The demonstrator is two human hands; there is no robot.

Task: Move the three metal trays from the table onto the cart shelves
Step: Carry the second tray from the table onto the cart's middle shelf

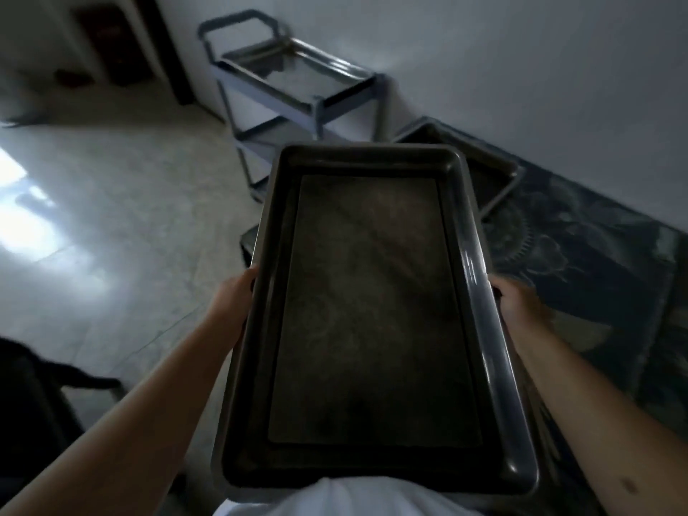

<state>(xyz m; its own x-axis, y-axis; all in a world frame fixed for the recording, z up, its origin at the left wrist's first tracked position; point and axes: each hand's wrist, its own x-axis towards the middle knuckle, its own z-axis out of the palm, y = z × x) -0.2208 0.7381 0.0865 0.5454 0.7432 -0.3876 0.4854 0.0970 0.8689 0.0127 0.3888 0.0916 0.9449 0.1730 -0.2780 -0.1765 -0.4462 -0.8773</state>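
I hold a large dark metal tray (372, 310) flat in front of my body, its long side pointing away from me. My left hand (234, 296) grips its left rim and my right hand (517, 299) grips its right rim. Another metal tray (491, 169) lies on the patterned table (595, 262) at the right, partly hidden behind the held one. The grey metal cart (294, 87) stands against the wall ahead, beyond the tray's far end; its top shelf looks shiny and bare. Its lower shelves are partly hidden.
A pale tiled floor (123, 202) spreads to the left with a bright patch of light. A dark doorway (111, 42) lies at the far left behind the cart. A dark shape (33, 404) sits at the lower left. The white wall runs behind cart and table.
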